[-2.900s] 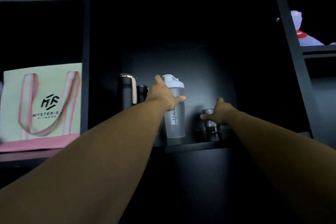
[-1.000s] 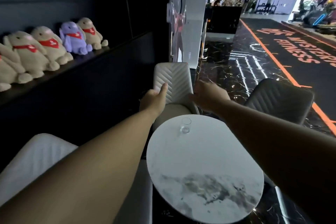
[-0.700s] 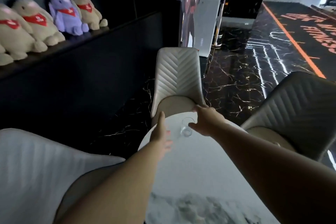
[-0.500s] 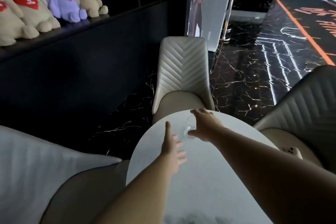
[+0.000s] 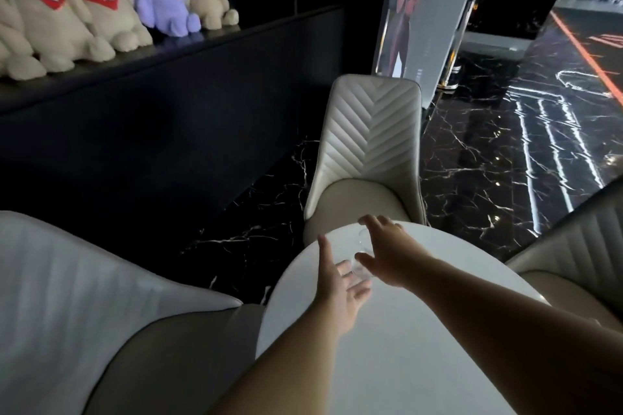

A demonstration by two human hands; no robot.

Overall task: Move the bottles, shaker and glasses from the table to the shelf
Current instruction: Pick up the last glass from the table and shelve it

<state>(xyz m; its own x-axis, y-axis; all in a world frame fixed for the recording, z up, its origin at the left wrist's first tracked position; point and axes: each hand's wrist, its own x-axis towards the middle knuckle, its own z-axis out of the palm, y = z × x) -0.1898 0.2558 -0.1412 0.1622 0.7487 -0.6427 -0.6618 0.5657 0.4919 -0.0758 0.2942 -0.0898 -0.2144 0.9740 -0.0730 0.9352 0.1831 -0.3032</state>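
A small clear glass (image 5: pixel 360 248) is at the far part of the round white table (image 5: pixel 404 364). My right hand (image 5: pixel 387 254) curls around it from the right, thumb near its base and fingers over its rim. My left hand (image 5: pixel 338 281) lies open just left of the glass, palm turned toward it, fingertips close to the base. Most of the glass is hidden by my right hand. I cannot tell whether it still rests on the table. No bottle or shaker is in view.
A cream quilted chair (image 5: pixel 367 148) stands beyond the table, another chair (image 5: pixel 580 246) at the right and a pale one (image 5: pixel 67 296) at the left. Plush rabbits (image 5: pixel 101 7) line a dark ledge at the upper left. Black marble floor (image 5: pixel 488 162) lies beyond.
I turned from the shelf, where the shaker and a glass stand, to the table. My right hand reached the clear glass and closed around it; my left hand came in beside it.
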